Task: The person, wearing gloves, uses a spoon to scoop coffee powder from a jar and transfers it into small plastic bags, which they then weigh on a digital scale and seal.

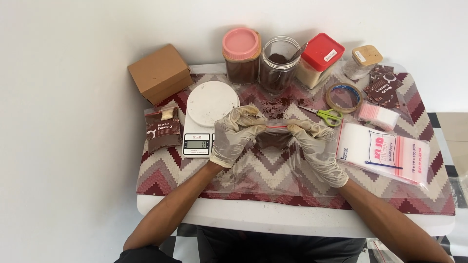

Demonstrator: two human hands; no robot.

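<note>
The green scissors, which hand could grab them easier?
Probably the right hand. The green scissors lie just beyond its fingers, while the left hand is on the far side of the little bag both hands pinch, next to the scale.

White desk under a zigzag cloth, crowded with packing gear

The white desk [273, 221] carries a maroon, grey and cream zigzag-patterned cloth [273, 178]; on it stand a brown cardboard box [160, 73], a white digital scale with a round platform [207, 114], a pink-lidded jar [242, 56], an open clear jar of dark powder [278, 65], a red-lidded container [318, 61], a tape roll [344, 97], green-handled scissors [324, 114] and a pack of clear zip bags [385, 153].
</note>
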